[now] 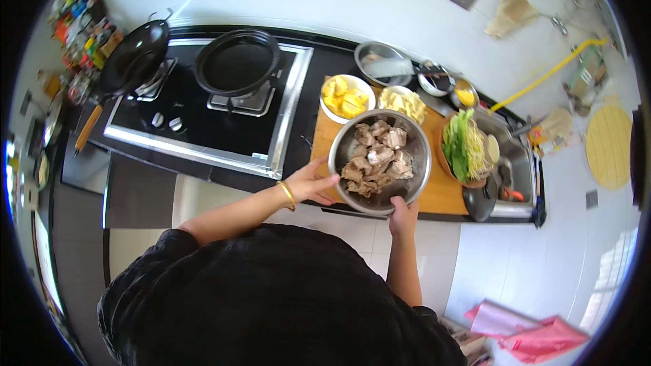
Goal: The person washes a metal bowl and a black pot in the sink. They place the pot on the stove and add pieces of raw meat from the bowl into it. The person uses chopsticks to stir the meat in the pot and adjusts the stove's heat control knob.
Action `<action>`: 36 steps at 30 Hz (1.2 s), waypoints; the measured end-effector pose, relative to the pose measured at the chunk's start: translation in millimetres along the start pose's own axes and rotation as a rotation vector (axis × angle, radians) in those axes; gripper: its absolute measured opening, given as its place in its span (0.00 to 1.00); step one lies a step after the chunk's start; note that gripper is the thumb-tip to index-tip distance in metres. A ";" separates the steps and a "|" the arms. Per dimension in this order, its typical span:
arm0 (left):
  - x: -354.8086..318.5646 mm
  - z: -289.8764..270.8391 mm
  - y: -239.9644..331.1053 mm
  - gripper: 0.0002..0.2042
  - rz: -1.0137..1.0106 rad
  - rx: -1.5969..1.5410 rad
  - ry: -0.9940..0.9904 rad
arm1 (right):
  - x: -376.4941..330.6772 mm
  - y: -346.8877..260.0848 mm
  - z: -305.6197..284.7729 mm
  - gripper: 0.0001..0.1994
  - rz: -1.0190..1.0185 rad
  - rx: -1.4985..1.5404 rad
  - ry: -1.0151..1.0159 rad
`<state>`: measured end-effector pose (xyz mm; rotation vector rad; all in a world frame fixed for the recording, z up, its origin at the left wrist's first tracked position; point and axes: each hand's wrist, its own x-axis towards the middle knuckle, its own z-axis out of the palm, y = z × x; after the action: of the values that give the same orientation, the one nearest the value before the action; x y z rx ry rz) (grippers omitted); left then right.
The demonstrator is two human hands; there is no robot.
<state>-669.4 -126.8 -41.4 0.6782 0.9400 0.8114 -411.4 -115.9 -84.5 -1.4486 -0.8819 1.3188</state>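
Between my hands is a stainless steel bowl (422, 175) of browned, bone-in-looking meat chunks (378, 154), over the front of a wooden cutting board (444, 196). My left hand (310, 181), a gold bangle at its wrist, holds the bowl's left side, thumb at the rim and fingers partly spread along the wall. At the near right, my right hand (404, 217) grips the rim with the thumb on top; its other fingers are hidden underneath. Behind the bowl are a white bowl of yellow chunks (346, 97) and a dish of pale cut pieces (403, 103).
Left stands a gas stove (183, 142) with a black pot (237, 64) and a wok (135, 57). A basket of greens and sprouts (468, 149) sits right, before the sink (522, 169). Another metal bowl (381, 61) holds a cleaver-like blade at the back.
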 end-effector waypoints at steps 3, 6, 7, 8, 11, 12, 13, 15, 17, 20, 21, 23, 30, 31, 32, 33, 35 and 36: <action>3.0 -7.2 -2.7 0.22 0.187 -0.006 0.162 | -1.2 -0.1 52.4 0.14 -0.247 0.088 -0.102; -6.7 -24.1 10.9 0.19 0.126 -0.181 0.329 | 11.7 -19.1 80.8 0.18 -0.019 0.019 -0.255; -17.0 -26.3 21.3 0.19 0.132 -0.240 0.373 | 11.1 -29.9 93.1 0.19 -0.004 0.031 -0.307; -21.5 -39.8 24.7 0.20 0.124 -0.243 0.377 | 6.4 -43.3 107.6 0.20 -0.190 -0.104 -0.237; -41.6 -80.5 41.3 0.19 0.128 -0.197 0.439 | -4.9 -80.4 151.2 0.26 -0.767 -0.476 -0.016; -48.8 -90.7 49.9 0.19 0.131 -0.201 0.452 | -5.7 -92.8 165.5 0.26 -0.929 -0.557 -0.072; -56.4 -100.9 58.6 0.18 0.132 -0.202 0.466 | -6.8 -105.0 182.3 0.27 -1.089 -0.633 -0.129; -75.4 -120.9 79.3 0.19 0.181 -0.134 0.463 | -11.3 -129.7 226.2 0.28 -1.293 -0.750 -0.364; -85.6 -151.7 98.6 0.18 0.198 0.034 0.476 | -12.0 -141.2 269.5 0.33 -1.236 -0.890 -0.559; -100.1 -183.4 147.6 0.17 0.126 0.177 0.461 | -1.1 -155.8 337.3 0.45 -1.256 -1.053 -0.714; -99.4 -197.0 163.0 0.17 0.115 0.217 0.438 | 7.2 -158.4 359.3 0.49 -1.259 -1.092 -0.760; -93.2 -221.3 189.3 0.17 0.123 0.273 0.443 | 18.4 -166.8 402.4 0.53 -1.220 -1.223 -0.802; -68.5 -262.2 260.5 0.13 0.038 0.412 0.573 | 56.7 -171.4 486.3 0.51 -1.099 -1.375 -0.958; -67.3 -261.5 263.0 0.12 0.030 0.426 0.596 | 58.4 -166.8 490.9 0.51 -1.079 -1.416 -0.943; -67.2 -259.2 265.7 0.12 0.023 0.440 0.620 | 58.4 -162.5 495.4 0.51 -1.059 -1.457 -0.928; -67.3 -257.8 268.9 0.11 0.021 0.451 0.650 | 60.2 -159.0 500.8 0.50 -1.047 -1.498 -0.917; -61.8 -264.8 270.1 0.10 0.027 0.442 0.662 | 63.9 -154.0 503.2 0.50 -1.066 -1.549 -0.912; -57.7 -271.7 269.3 0.10 0.034 0.434 0.679 | 61.6 -156.2 504.5 0.50 -1.061 -1.580 -0.936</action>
<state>-1011.2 8.5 79.6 0.8057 1.7575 0.8939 -884.5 75.2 64.8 -0.7629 -3.1588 0.1609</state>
